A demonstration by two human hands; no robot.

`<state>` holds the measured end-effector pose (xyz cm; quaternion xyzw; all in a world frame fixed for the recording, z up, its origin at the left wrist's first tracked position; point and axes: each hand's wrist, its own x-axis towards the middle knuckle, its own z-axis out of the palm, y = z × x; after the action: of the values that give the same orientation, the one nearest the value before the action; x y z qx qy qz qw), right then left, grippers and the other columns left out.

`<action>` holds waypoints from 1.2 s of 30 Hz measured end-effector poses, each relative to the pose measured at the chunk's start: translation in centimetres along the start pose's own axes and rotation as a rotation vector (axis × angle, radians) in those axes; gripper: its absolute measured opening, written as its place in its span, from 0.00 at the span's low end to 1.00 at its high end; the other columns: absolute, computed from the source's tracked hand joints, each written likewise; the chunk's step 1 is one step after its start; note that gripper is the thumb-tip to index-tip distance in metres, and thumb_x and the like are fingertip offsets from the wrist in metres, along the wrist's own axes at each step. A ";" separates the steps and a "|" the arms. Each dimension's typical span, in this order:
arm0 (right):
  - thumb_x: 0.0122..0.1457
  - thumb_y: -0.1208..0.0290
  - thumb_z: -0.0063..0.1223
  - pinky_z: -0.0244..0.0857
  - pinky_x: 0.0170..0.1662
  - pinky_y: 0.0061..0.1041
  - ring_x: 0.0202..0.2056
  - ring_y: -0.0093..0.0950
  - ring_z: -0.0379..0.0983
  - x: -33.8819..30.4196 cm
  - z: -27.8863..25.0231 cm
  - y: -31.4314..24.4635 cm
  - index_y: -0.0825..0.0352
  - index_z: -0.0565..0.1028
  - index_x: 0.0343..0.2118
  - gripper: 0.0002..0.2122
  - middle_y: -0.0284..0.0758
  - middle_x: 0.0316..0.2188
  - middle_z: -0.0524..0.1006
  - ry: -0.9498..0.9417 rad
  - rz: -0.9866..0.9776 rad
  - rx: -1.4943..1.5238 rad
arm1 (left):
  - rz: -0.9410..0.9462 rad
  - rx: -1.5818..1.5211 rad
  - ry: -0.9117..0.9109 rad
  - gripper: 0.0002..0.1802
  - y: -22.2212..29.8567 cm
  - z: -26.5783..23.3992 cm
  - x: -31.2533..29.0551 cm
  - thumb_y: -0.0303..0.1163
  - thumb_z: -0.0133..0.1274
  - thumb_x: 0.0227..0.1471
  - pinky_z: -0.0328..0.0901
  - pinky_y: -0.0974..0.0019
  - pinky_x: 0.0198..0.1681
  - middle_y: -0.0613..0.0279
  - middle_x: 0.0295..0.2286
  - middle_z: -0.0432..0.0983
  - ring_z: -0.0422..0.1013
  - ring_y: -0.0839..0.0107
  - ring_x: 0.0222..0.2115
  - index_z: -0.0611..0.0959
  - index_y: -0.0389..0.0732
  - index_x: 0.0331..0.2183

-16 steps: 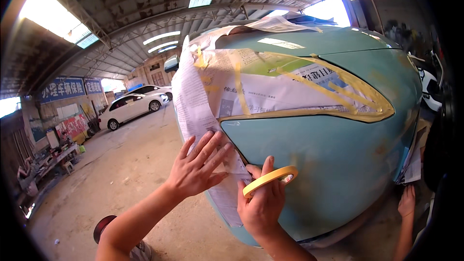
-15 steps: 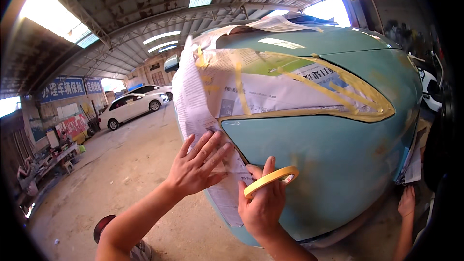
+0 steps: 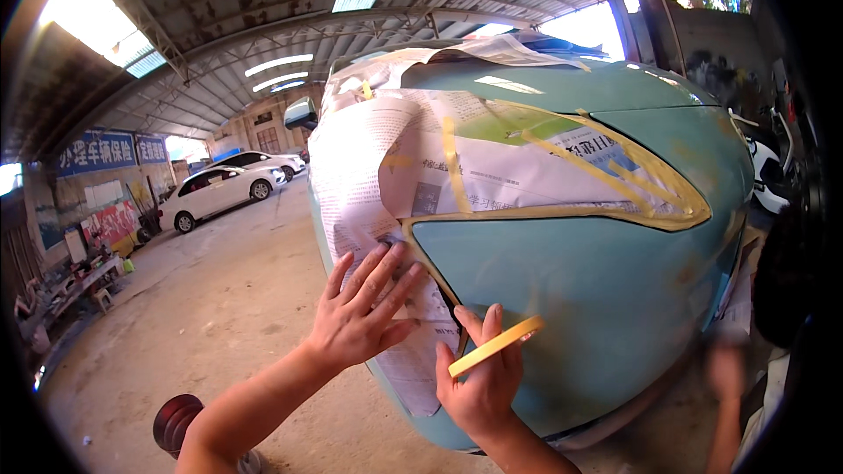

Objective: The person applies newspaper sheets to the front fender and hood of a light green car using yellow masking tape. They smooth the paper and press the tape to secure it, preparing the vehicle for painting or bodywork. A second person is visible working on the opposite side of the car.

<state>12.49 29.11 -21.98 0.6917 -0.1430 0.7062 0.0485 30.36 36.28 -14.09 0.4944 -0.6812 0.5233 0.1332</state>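
Observation:
My left hand [image 3: 364, 312] lies with fingers spread on a newspaper sheet [image 3: 351, 175], pressing it along the edge of a blue-green car body panel [image 3: 606, 298]. Looped on the fingers of my right hand [image 3: 481, 386] is a roll of yellow masking tape [image 3: 498, 346]. Its fingertips are at the panel gap, where a strip of tape [image 3: 428, 256] runs down the edge. Above them, more newspaper [image 3: 492, 162] covers the headlight area, bordered and crossed by yellow tape. The sheet's upper part bulges loosely.
At the right, another person's blurred hand [image 3: 727, 373] is near the bumper's lower side. A dark red ribbed object [image 3: 177, 421] stands on the floor by my left forearm. White cars [image 3: 224, 193] are parked at the back left, beyond a cluttered bench [image 3: 75, 294].
My left hand stays on the newspaper, whose upper part now curls outward more. The tape roll has turned more edge-on. The other person's hand has shifted and blurred. The view has moved slightly.

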 end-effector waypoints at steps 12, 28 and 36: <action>0.59 0.67 0.55 0.66 0.46 0.43 0.35 0.43 0.74 0.1 -3.8 -2.9 0.76 0.73 0.47 0.18 0.40 0.31 0.76 -0.423 0.080 0.613 | -0.209 -0.373 0.234 0.20 1.8 -1.0 3.3 0.27 0.69 0.39 0.68 0.62 0.37 0.59 0.36 0.75 0.73 0.61 0.33 0.84 0.40 0.38; 0.54 0.73 0.49 0.64 0.35 0.29 0.24 0.28 0.69 0.6 -1.9 -2.0 0.69 0.75 0.33 0.07 0.34 0.24 0.73 -0.283 -0.214 0.640 | -0.268 -1.189 -0.368 0.13 -1.0 -6.2 4.5 0.29 0.53 0.60 0.59 0.59 0.56 0.57 0.44 0.73 0.65 0.64 0.50 0.82 0.38 0.46; 0.64 0.66 0.44 0.63 0.31 0.29 0.24 0.30 0.68 1.2 -5.4 -3.7 0.68 0.73 0.31 0.10 0.35 0.21 0.70 -0.753 0.266 1.198 | -0.364 -1.267 -0.317 0.22 0.9 -10.0 1.1 0.13 0.48 0.52 0.63 0.64 0.53 0.54 0.45 0.71 0.68 0.63 0.50 0.82 0.37 0.47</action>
<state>8.20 33.90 -20.29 0.7728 0.1786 0.3768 -0.4784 25.79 44.13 -9.67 0.4983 -0.7735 -0.0866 0.3819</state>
